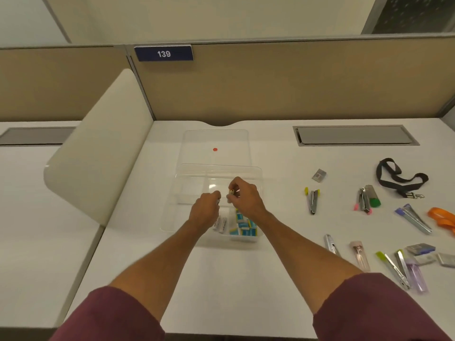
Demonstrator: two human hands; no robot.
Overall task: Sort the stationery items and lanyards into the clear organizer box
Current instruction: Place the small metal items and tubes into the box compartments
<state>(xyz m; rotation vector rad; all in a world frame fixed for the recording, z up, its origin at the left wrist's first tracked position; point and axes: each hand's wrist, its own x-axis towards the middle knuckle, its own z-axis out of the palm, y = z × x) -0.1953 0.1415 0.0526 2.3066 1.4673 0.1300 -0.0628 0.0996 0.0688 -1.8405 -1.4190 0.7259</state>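
White bench (221, 279) in a tan-walled cubicle, plate 139 (163, 53) on the far partition. Near right: loose cluster of staplers (403, 269) and staple packs (421, 249), not yet sorted. Mid bench: clear organizer box (258, 173), open, near compartments already holding blue-and-white eraser packs (243, 226) and white items (221, 223) beside them. Both hands over the box middle. Left hand (205, 209) grip pinched on something small, too blurred to name. Right hand (242, 195) grip closed on a small cylindrical piece (231, 192), yellowish top; exact item unclear. Likely dropping small pieces into a compartment. Advice: lower close to the floor of the chosen compartment before release, keep clear of the divider walls, match like with like. Further right: more staplers (312, 201), black lanyard (398, 179), orange lanyard (442, 219) at frame edge, well apart from the box. Beyond the box: clear lid (192, 143) with a red dot (215, 149).
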